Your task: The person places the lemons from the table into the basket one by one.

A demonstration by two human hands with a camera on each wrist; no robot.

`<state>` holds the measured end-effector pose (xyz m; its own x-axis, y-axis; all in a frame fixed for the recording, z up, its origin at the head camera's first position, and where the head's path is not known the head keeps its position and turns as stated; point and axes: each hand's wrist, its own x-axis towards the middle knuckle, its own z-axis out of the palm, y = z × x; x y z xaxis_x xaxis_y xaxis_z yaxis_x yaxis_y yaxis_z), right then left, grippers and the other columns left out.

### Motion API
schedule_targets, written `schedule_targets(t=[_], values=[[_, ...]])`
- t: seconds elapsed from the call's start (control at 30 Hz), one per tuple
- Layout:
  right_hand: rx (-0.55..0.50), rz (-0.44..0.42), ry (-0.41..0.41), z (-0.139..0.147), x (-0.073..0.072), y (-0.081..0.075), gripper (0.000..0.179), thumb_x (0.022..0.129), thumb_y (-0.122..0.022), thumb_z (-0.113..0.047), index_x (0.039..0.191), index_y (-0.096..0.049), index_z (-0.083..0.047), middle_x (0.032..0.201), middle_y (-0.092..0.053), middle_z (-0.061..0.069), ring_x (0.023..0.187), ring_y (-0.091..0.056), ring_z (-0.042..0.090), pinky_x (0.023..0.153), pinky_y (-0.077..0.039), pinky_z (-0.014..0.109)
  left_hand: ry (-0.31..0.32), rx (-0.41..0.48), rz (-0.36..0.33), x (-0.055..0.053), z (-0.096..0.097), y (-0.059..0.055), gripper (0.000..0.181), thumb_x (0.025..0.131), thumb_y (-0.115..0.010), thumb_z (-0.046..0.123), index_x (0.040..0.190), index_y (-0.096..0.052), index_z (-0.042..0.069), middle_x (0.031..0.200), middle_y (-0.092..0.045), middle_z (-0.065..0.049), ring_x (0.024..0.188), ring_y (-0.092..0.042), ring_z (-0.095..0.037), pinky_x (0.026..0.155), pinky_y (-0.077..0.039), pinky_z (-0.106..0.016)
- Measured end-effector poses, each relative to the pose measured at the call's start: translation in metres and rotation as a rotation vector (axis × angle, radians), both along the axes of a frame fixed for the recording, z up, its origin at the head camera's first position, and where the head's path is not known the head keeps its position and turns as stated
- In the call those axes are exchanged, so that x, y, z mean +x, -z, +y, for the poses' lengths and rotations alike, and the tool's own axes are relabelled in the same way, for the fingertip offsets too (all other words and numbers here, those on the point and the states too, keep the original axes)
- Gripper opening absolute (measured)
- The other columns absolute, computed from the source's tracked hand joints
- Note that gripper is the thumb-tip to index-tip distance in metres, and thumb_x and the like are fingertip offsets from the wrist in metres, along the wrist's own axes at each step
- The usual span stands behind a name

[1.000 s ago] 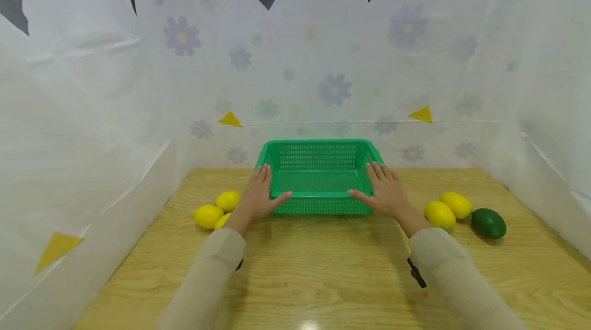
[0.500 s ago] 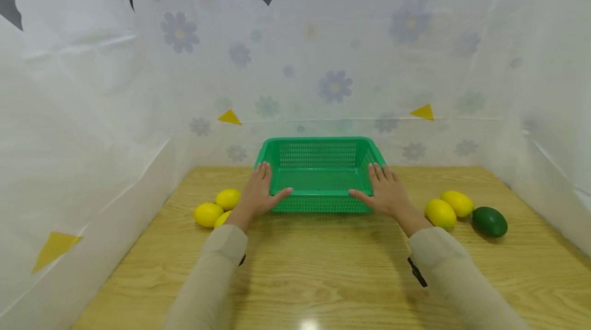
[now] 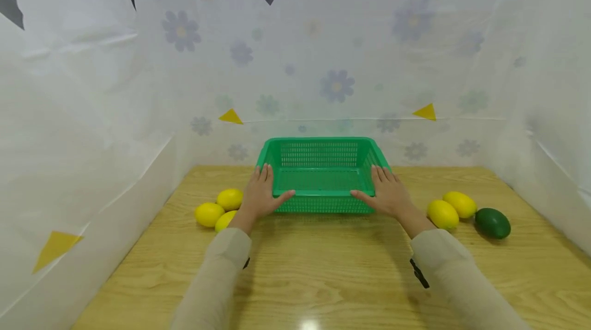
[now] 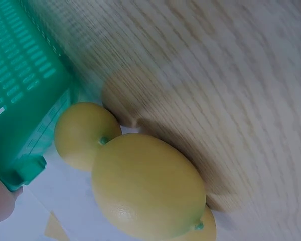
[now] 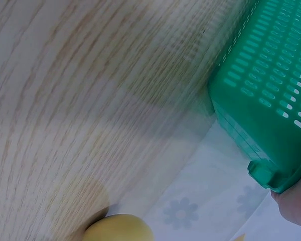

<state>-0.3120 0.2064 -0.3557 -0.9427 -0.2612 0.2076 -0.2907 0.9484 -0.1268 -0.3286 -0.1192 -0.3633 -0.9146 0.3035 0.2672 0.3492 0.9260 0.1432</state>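
A green plastic basket (image 3: 323,202) with slotted walls stands at the back middle of the table in the head view. My left hand (image 3: 259,194) lies on its front left corner, fingers straight along the side, thumb on the front rim. At the opposite corner my right hand (image 3: 388,194) rests the same way, its thumb pointing inward. The basket's inside holds nothing. In the left wrist view, yellow lemons (image 4: 148,186) lie close by the basket wall (image 4: 25,90). The right wrist view shows the other end wall (image 5: 271,100), with part of the hand at its rim.
Left of the basket sit three lemons (image 3: 209,214), one partly behind the left wrist. On the right are two lemons (image 3: 442,214) and a dark green, lemon-shaped fruit (image 3: 492,223). White sheeting with flowers and triangles encloses the wooden table (image 3: 318,268).
The head view has shifted slightly. Both hands keep their places on the basket, and the fruit stays where it was.
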Motion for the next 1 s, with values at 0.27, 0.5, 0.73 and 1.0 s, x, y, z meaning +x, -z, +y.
schedule_targets(t=[0.27,0.5,0.73,1.0], values=[[-0.019,-0.001,0.003,0.0006,-0.0002,0.0012,0.098,0.088,-0.038,-0.066,0.143,-0.017,0.013,0.15,-0.018,0.03,0.137,-0.018,0.047,0.113,-0.016,0.057,-0.009,0.02,0.037,-0.0003,0.0005,0.0025,0.109,0.08,-0.019,0.08,0.144,-0.02,-0.008,0.15,-0.021,-0.027,0.141,-0.018,-0.039,0.116,-0.019,-0.045],[-0.009,-0.013,0.007,-0.0002,0.002,-0.0012,0.099,0.088,-0.037,-0.067,0.142,-0.017,0.014,0.149,-0.019,0.031,0.137,-0.018,0.047,0.113,-0.016,0.056,-0.014,0.002,0.038,0.0008,0.0016,0.0027,0.114,0.077,-0.013,0.083,0.143,-0.02,-0.01,0.149,-0.022,-0.027,0.14,-0.021,-0.038,0.117,-0.019,-0.044],[0.003,-0.017,0.013,0.0005,0.0026,-0.0013,0.099,0.088,-0.036,-0.067,0.142,-0.017,0.014,0.149,-0.019,0.031,0.137,-0.018,0.047,0.113,-0.016,0.056,-0.034,-0.014,0.017,0.0008,0.0031,0.0024,0.102,0.085,-0.031,0.073,0.144,-0.02,-0.009,0.15,-0.021,-0.026,0.141,-0.021,-0.036,0.117,-0.019,-0.043],[0.002,-0.026,0.016,-0.0004,0.0037,-0.0024,0.099,0.089,-0.035,-0.067,0.143,-0.016,0.014,0.149,-0.018,0.031,0.137,-0.017,0.047,0.113,-0.015,0.056,-0.03,-0.008,0.012,0.0016,0.0027,0.0014,0.103,0.085,-0.028,0.075,0.144,-0.019,-0.009,0.151,-0.021,-0.026,0.141,-0.02,-0.036,0.117,-0.018,-0.043]])
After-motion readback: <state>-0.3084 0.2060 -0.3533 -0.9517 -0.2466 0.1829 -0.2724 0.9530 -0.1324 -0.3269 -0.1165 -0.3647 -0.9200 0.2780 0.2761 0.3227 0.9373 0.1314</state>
